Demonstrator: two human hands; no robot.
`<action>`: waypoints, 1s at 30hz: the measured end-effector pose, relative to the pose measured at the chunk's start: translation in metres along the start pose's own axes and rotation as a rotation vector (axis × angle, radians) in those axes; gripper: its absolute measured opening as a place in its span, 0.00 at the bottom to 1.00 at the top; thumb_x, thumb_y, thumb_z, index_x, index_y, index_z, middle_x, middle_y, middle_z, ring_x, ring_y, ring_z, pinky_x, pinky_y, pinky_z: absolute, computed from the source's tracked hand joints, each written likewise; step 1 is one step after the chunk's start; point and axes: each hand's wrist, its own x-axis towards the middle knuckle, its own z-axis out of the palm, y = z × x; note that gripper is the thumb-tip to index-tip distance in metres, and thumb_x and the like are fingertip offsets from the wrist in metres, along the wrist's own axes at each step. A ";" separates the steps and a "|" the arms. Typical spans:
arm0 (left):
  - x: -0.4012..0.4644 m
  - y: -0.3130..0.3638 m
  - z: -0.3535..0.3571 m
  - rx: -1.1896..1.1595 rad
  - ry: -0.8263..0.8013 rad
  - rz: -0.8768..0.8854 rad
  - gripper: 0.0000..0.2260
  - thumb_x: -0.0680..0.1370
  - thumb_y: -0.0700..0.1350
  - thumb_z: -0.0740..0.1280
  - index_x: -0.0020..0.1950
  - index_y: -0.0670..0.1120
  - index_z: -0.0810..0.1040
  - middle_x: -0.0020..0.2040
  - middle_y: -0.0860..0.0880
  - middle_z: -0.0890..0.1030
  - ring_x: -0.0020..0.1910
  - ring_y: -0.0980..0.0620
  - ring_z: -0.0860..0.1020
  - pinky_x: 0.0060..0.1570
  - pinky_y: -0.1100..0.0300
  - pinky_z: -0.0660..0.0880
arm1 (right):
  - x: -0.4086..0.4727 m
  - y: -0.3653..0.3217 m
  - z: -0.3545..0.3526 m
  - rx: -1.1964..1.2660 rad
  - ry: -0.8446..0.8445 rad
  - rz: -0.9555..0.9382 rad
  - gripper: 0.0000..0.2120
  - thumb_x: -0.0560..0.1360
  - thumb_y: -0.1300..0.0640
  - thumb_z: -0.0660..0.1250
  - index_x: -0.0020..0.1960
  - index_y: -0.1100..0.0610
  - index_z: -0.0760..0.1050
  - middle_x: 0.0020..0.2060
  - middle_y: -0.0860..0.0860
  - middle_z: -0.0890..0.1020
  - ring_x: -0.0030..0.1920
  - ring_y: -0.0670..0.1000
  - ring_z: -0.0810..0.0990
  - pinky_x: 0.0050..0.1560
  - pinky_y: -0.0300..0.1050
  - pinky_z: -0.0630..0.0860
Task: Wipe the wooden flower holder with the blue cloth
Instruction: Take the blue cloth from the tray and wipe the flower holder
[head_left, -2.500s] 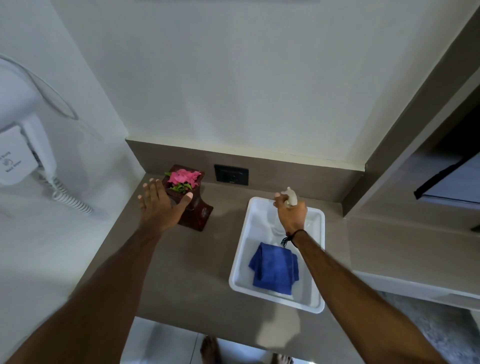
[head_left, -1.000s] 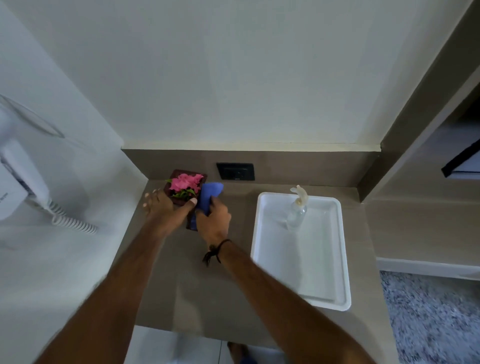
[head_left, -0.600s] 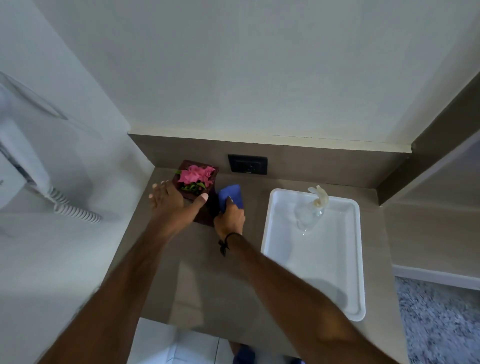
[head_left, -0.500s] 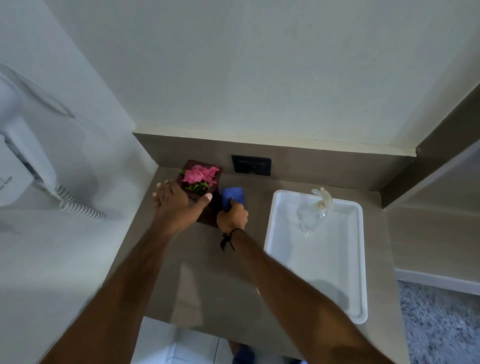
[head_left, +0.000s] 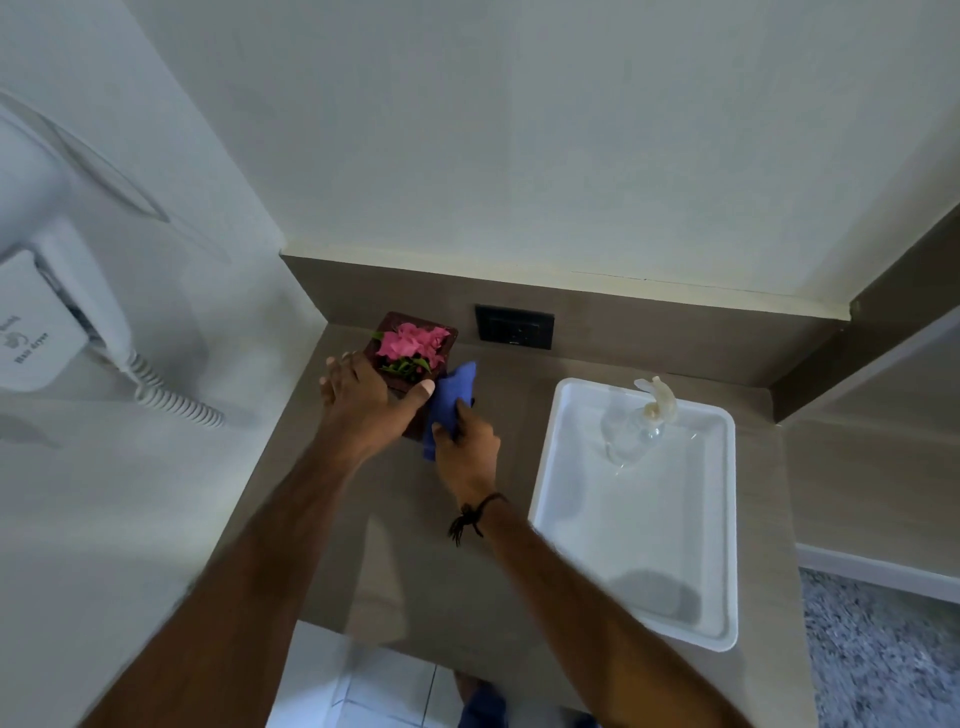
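The dark wooden flower holder (head_left: 385, 329) stands in the back left corner of the brown counter, with pink flowers (head_left: 413, 343) and green leaves in it. My left hand (head_left: 363, 401) grips the holder from the front, thumb against its right edge, hiding most of its front face. My right hand (head_left: 465, 451) is closed on the blue cloth (head_left: 451, 399), which is pressed against the holder's right side.
A white plastic tray (head_left: 723, 530) lies on the counter (head_left: 415, 566) to the right, with a clear spray bottle (head_left: 635, 426) in its far end. A black socket (head_left: 514, 328) sits in the backsplash. A white wall hair dryer (head_left: 57, 312) with a coiled cord hangs at left.
My right hand took the blue cloth out of the tray and brought it to the holder's right side; over the last half second it has slid down and toward me. My left hand stays on the holder.
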 end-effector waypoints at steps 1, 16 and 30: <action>0.000 -0.001 0.000 0.005 -0.006 -0.002 0.50 0.74 0.69 0.63 0.82 0.38 0.45 0.83 0.37 0.49 0.82 0.39 0.43 0.80 0.45 0.41 | 0.005 0.005 0.000 -0.094 -0.033 0.032 0.23 0.80 0.62 0.64 0.75 0.58 0.72 0.66 0.60 0.81 0.65 0.62 0.80 0.69 0.55 0.75; 0.004 -0.002 0.000 0.028 0.016 0.001 0.49 0.73 0.68 0.64 0.82 0.39 0.48 0.82 0.36 0.52 0.82 0.38 0.46 0.80 0.43 0.44 | 0.031 -0.030 -0.017 0.468 -0.101 0.303 0.24 0.80 0.66 0.66 0.75 0.63 0.71 0.66 0.63 0.80 0.63 0.61 0.83 0.66 0.58 0.79; 0.000 -0.001 -0.002 0.031 -0.012 -0.023 0.51 0.73 0.69 0.63 0.82 0.38 0.46 0.83 0.37 0.49 0.82 0.39 0.45 0.80 0.44 0.44 | 0.028 0.015 -0.010 -0.354 -0.075 0.051 0.25 0.82 0.61 0.58 0.79 0.55 0.65 0.69 0.62 0.78 0.68 0.66 0.76 0.69 0.54 0.73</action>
